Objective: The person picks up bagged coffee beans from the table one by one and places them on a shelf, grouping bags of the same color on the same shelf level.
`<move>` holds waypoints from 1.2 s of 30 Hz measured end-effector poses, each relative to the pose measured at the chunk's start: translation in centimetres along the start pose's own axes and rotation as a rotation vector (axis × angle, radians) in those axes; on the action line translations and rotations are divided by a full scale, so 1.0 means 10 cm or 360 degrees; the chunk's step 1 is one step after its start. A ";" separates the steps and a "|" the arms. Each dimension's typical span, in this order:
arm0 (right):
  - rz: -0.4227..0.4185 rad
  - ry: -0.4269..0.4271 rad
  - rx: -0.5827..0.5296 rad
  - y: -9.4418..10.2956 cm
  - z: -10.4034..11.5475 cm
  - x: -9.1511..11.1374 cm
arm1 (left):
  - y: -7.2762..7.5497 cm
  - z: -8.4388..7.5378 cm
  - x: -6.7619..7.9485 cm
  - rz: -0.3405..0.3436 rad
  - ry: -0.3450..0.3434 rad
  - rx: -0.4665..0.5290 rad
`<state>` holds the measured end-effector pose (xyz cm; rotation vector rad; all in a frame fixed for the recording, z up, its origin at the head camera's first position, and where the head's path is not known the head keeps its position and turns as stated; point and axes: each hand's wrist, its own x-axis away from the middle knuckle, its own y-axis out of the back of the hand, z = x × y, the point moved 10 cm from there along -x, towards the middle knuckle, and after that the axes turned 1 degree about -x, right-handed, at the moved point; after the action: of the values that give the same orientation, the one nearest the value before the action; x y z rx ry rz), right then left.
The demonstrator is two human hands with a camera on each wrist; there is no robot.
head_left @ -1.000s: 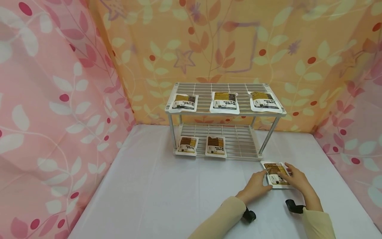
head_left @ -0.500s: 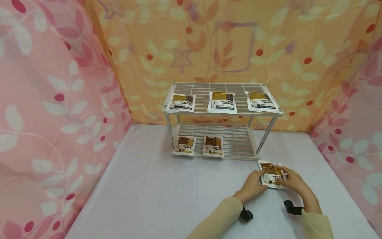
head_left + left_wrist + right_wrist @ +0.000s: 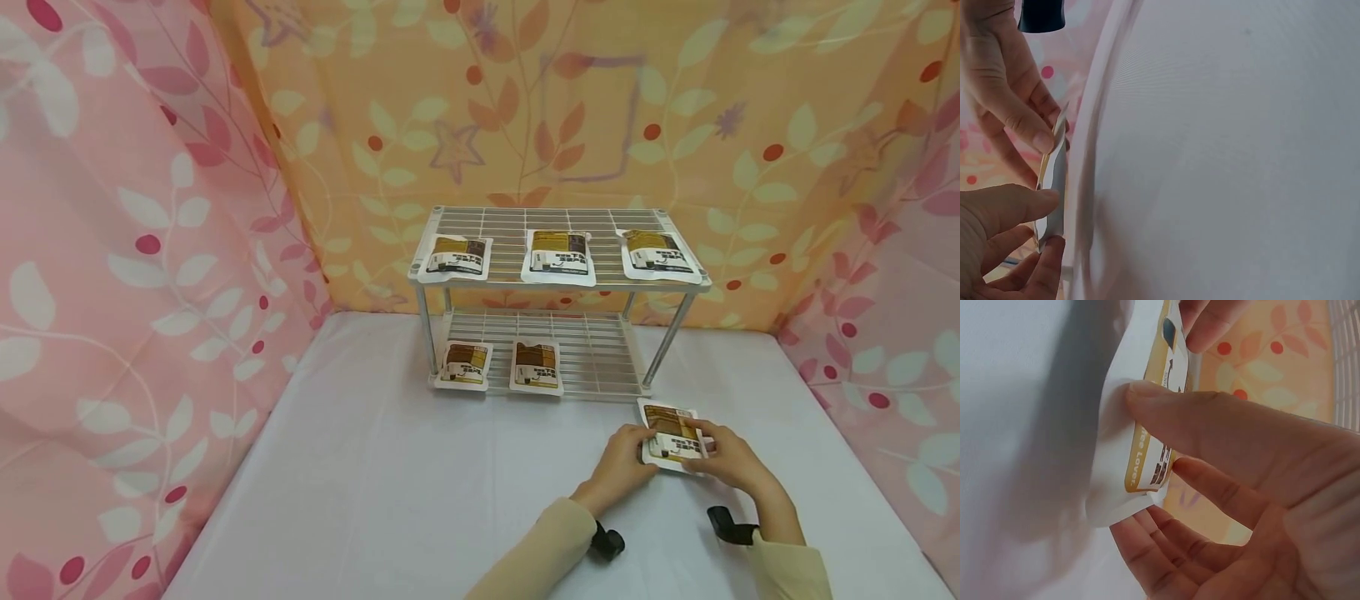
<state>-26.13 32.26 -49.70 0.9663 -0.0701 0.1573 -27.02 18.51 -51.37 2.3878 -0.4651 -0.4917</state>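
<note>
A white coffee pouch (image 3: 666, 427) with a brown and gold label is held between both hands, low over the table in front of the rack's right end. My left hand (image 3: 618, 463) grips its left edge; in the left wrist view the thumb lies on one face and fingers curl under the other. On the right side, my right hand (image 3: 733, 460) pinches the pouch. Close up in the right wrist view, the thumb presses the printed face of the pouch (image 3: 1110, 437), with fingers behind its edge.
A white two-tier wire rack (image 3: 600, 350) stands at the back of the white-covered table (image 3: 360, 483). Three similar pouches lie on its top shelf, including a middle pouch (image 3: 558, 254). The lower shelf bears a left pouch (image 3: 463, 365) and another pouch (image 3: 536, 367) beside it.
Both hands have shifted a little left with the pouch, bringing it nearer the rack's right front leg. The right hand's fingers have moved from the label toward the pouch's right edge.
</note>
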 end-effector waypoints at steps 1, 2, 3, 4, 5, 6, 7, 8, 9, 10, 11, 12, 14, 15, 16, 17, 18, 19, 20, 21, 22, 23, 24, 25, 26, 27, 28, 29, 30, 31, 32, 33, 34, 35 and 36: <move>-0.0002 -0.0001 -0.0006 0.00 0.01 0.00 | 0.02 0.01 0.01 0.0001 0.0010 0.0006; -0.0002 -0.0002 -0.0009 0.00 0.03 0.01 | 0.04 0.01 0.02 0.0003 0.0023 0.0018; -0.0010 0.0003 -0.0012 -0.01 0.05 0.01 | 0.06 0.02 0.02 0.0001 0.0033 0.0024; -0.0021 0.0010 -0.0016 -0.01 0.07 0.01 | 0.08 0.02 0.03 0.0000 0.0041 0.0031; -0.0031 0.0018 -0.0018 -0.01 0.09 0.01 | 0.10 0.02 0.04 -0.0003 0.0046 0.0029; -0.0042 0.0029 -0.0018 -0.01 0.11 0.01 | 0.13 0.03 0.04 -0.0008 0.0052 0.0037; -0.0055 0.0042 -0.0018 -0.01 0.13 0.01 | 0.15 0.04 0.05 -0.0015 0.0058 0.0045; -0.0069 0.0055 -0.0018 -0.02 0.16 0.00 | 0.18 0.05 0.05 -0.0025 0.0065 0.0045; -0.0086 0.0068 -0.0020 -0.02 0.19 0.00 | 0.21 0.06 0.06 -0.0038 0.0071 0.0040; -0.0101 0.0081 -0.0021 -0.03 0.22 -0.01 | 0.23 0.08 0.06 -0.0048 0.0078 0.0045; -0.0112 0.0097 -0.0022 -0.03 0.25 -0.03 | 0.26 0.09 0.07 -0.0062 0.0081 0.0046; -0.0125 0.0112 -0.0028 -0.04 0.28 -0.04 | 0.28 0.12 0.07 -0.0076 0.0087 0.0050; -0.0150 0.0140 -0.0046 -0.06 0.33 -0.07 | 0.32 0.16 0.08 -0.0096 0.0100 0.0053; -0.0161 0.0155 -0.0053 -0.07 0.35 -0.08 | 0.34 0.18 0.08 -0.0105 0.0102 0.0060; -0.0173 0.0167 -0.0055 -0.08 0.37 -0.09 | 0.36 0.20 0.08 -0.0111 0.0105 0.0075; -0.0188 0.0181 -0.0057 -0.09 0.39 -0.10 | 0.37 0.22 0.09 -0.0115 0.0107 0.0084; -0.0206 0.0192 -0.0059 -0.10 0.41 -0.11 | 0.39 0.24 0.09 -0.0122 0.0106 0.0094; -0.0222 0.0202 -0.0059 -0.11 0.43 -0.12 | 0.40 0.25 0.09 -0.0129 0.0105 0.0099; -0.0235 0.0214 -0.0058 -0.12 0.44 -0.13 | 0.42 0.27 0.10 -0.0141 0.0099 0.0097; -0.0247 0.0224 -0.0059 -0.13 0.46 -0.14 | 0.44 0.28 0.10 -0.0151 0.0095 0.0092; -0.0258 0.0235 -0.0059 -0.14 0.48 -0.14 | 0.45 0.29 0.10 -0.0161 0.0091 0.0087; -0.0267 0.0246 -0.0064 -0.15 0.50 -0.15 | 0.48 0.29 0.11 -0.0174 0.0087 0.0074; -0.0272 0.0254 -0.0067 -0.16 0.52 -0.16 | 0.50 0.30 0.11 -0.0187 0.0083 0.0060; -0.0274 0.0262 -0.0070 -0.17 0.54 -0.16 | 0.52 0.31 0.11 -0.0195 0.0085 0.0048; -0.0279 0.0269 -0.0070 -0.18 0.56 -0.16 | 0.54 0.31 0.12 -0.0198 0.0089 0.0045; -0.0285 0.0272 -0.0071 -0.18 0.57 -0.17 | 0.55 0.33 0.12 -0.0196 0.0100 0.0049; -0.0292 0.0278 -0.0069 -0.19 0.59 -0.17 | 0.57 0.34 0.12 -0.0195 0.0107 0.0060; -0.0300 0.0284 -0.0067 -0.19 0.60 -0.18 | 0.58 0.35 0.12 -0.0192 0.0116 0.0071; -0.0308 0.0291 -0.0066 -0.20 0.62 -0.18 | 0.59 0.36 0.12 -0.0188 0.0125 0.0080; -0.0315 0.0300 -0.0066 -0.20 0.63 -0.19 | 0.61 0.37 0.12 -0.0185 0.0135 0.0091; -0.0320 0.0310 -0.0065 -0.21 0.65 -0.20 | 0.62 0.38 0.12 -0.0183 0.0141 0.0100; -0.0326 0.0321 -0.0064 -0.21 0.66 -0.21 | 0.63 0.39 0.12 -0.0184 0.0145 0.0102; -0.0331 0.0334 -0.0063 -0.22 0.67 -0.22 | 0.65 0.40 0.11 -0.0188 0.0145 0.0112; -0.0336 0.0347 -0.0061 -0.22 0.69 -0.24 | 0.67 0.41 0.11 -0.0195 0.0142 0.0108; -0.0341 0.0361 -0.0060 -0.23 0.70 -0.25 | 0.69 0.41 0.10 -0.0201 0.0141 0.0106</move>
<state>-28.13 24.95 -47.90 0.9064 0.2374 0.0672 -29.42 10.87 -50.05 2.5024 -0.2967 -0.4300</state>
